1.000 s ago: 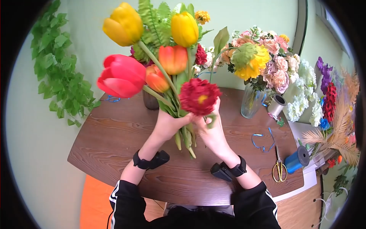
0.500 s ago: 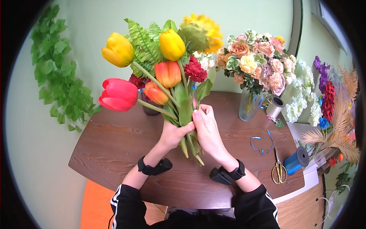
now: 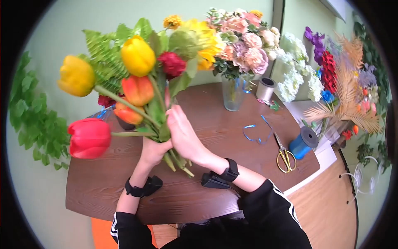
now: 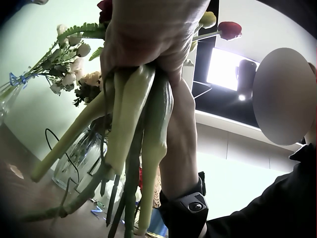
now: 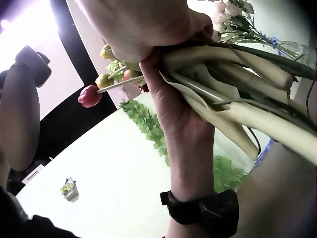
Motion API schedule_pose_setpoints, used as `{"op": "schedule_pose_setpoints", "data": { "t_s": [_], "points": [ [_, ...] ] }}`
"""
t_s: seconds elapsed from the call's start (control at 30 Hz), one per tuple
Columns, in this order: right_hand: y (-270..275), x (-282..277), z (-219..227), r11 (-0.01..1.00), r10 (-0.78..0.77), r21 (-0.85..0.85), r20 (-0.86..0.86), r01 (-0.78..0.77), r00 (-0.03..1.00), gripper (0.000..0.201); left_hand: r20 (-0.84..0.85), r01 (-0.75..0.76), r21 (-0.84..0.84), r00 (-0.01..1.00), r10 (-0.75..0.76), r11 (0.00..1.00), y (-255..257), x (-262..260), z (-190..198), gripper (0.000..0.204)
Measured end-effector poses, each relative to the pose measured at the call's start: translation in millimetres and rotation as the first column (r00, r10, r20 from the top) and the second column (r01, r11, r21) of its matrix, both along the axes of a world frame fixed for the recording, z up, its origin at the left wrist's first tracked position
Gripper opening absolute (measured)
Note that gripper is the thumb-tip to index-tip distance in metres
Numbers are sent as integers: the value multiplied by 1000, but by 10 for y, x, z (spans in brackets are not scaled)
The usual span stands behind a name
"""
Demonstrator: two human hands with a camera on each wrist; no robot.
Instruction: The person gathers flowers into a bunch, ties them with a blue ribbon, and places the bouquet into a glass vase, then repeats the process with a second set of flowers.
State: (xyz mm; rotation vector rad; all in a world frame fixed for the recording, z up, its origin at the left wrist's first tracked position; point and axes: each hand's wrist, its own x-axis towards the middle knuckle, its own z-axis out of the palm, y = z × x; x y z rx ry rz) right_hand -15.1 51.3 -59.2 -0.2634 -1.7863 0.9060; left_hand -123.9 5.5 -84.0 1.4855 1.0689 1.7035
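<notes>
My left hand (image 3: 154,151) grips a bundle of artificial flower stems (image 4: 130,119) over the table, their lower ends sticking out below the fist. Flat along the bundle's right side, my right hand (image 3: 184,137) presses with its fingers held straight and together. Above the hands fan out a pink-red tulip (image 3: 90,138), yellow tulips (image 3: 138,56), orange tulips (image 3: 137,90) and a fern leaf (image 3: 107,52). Further back in the bunch are a dark red flower (image 3: 171,64) and a sunflower (image 3: 203,43) turned away. In the right wrist view, leafy stems (image 5: 247,116) pass between the hands.
A glass vase (image 3: 234,94) of roses (image 3: 244,45) stands behind. To the right lie gold-handled scissors (image 3: 285,155), a blue ribbon spool (image 3: 304,142), a silver spool (image 3: 265,88) and a loose blue ribbon (image 3: 258,130). A dark vase (image 3: 125,121) is partly hidden behind the bouquet.
The head view has swung right. The dark red flower and sunflower have shifted up and back from the bouquet's front right. My right hand has moved against the bundle's side, its fingers straightened.
</notes>
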Motion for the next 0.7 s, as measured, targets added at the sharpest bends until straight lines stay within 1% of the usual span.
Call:
{"op": "schedule_pose_setpoints", "data": {
  "t_s": [0.03,0.1,0.17,0.2,0.3,0.33,0.43,0.47,0.5,0.53,0.57,0.6,0.63,0.67,0.7],
  "points": [
    [-4,-9,-16,1000,-7,16,5,7,1000,43,8,0,22,1000,0,1000,25,-20,-42,58],
    [28,1,11,998,-1,61,61,-3,998,40,51,10,16,999,-11,1000,27,-30,-50,59],
    [65,26,61,995,25,91,131,-38,991,38,115,27,30,993,-30,999,3,23,-2,56],
    [78,51,81,993,9,116,129,-24,992,34,147,34,37,988,-39,999,-14,48,29,55],
    [88,233,245,994,51,78,311,-79,949,33,174,39,32,984,-44,999,-45,87,89,46],
    [98,295,283,994,42,88,288,-70,957,33,162,57,-27,985,-52,998,-66,97,133,29],
    [129,653,462,976,-71,213,512,-47,856,31,105,29,64,994,-36,997,-99,128,198,14],
    [200,773,453,962,-78,259,560,-84,825,33,131,23,45,991,-28,999,-117,137,224,10],
    [261,935,491,954,-108,271,704,-125,702,34,140,26,59,990,-34,998,-124,138,244,10],
    [284,1100,545,962,-145,246,829,-120,540,35,148,29,74,988,-39,997,-125,131,262,10],
    [323,1238,573,979,-157,194,917,-67,367,34,157,30,91,987,-45,995,-120,118,264,10],
    [459,1394,455,972,-206,229,935,-46,290,34,165,44,102,984,-60,994,-107,84,241,20],
    [575,1550,328,966,-255,258,944,12,209,32,186,47,107,980,-66,993,-104,89,247,28],
    [614,1622,294,961,-198,198,980,192,-22,32,207,48,112,976,-71,993,-110,98,261,36],
    [808,1768,44,940,-230,249,967,231,-106,34,226,50,117,971,-75,992,-114,104,267,45]
  ]
}}
